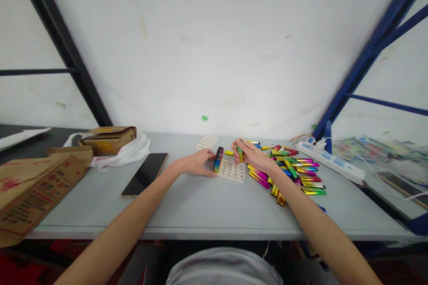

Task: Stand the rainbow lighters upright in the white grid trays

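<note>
A white tray (234, 172) with rows of round sockets lies on the grey table (207, 207). A short row of rainbow-coloured lighters (218, 159) stands upright along the tray's left edge. My left hand (199, 163) rests beside that row, its fingers curled against the tray and the lighters. My right hand (251, 153) hovers just above the tray's far right corner, pinching one green-yellow lighter (240, 153) held upright. A loose pile of many shiny lighters (294, 171) lies to the right of the tray, under and beyond my right wrist.
A second white tray (207, 142) lies behind. A dark phone (146, 173) lies at left, next to a white plastic bag (129, 152) and cardboard boxes (110, 139). A large flat carton (33, 187) overhangs the left edge. A white power strip (329, 161) sits at right.
</note>
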Demonstrator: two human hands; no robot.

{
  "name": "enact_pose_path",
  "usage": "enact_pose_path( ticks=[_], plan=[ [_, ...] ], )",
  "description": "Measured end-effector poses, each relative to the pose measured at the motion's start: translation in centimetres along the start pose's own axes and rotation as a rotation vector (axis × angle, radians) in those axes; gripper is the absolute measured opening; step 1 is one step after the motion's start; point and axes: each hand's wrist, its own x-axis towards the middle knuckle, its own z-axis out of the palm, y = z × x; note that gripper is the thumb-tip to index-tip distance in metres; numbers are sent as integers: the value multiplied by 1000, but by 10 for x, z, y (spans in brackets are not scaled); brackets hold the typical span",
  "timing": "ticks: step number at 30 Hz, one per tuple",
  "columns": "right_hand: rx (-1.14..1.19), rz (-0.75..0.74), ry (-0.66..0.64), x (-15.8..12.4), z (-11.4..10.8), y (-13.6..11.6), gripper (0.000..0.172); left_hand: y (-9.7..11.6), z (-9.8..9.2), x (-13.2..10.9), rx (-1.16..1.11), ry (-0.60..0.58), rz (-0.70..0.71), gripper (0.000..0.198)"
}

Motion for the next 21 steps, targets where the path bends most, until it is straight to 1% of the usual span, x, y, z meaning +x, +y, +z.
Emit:
enact_pose_path(
  ticks=[2, 4, 7, 9, 12, 17, 19, 21],
  plan=[
    [-41, 32, 41, 2, 4, 2, 50, 5, 4, 2, 20, 27, -36, 61],
    [-135, 46, 140, 4, 8, 3, 52, 11, 7, 4, 39, 71, -74, 67],
    [-328, -16, 314, 7, 14, 5, 56, 17, 9, 6, 34, 109, -89, 70],
    [-453, -70, 381, 7, 16, 6, 57, 18, 9, 7, 20, 113, -86, 70],
    [-588, -74, 416, 5, 19, 7, 53, 18, 9, 7, 11, 111, -88, 69],
    [-655, -71, 377, 3, 23, 8, 39, 16, 9, 7, 8, 116, -102, 71],
    [-665, -91, 379, 3, 23, 8, 38, 14, 10, 7, 11, 120, -100, 71],
    [-673, -105, 402, 4, 23, 9, 40, 13, 10, 8, 16, 120, -97, 71]
  ],
)
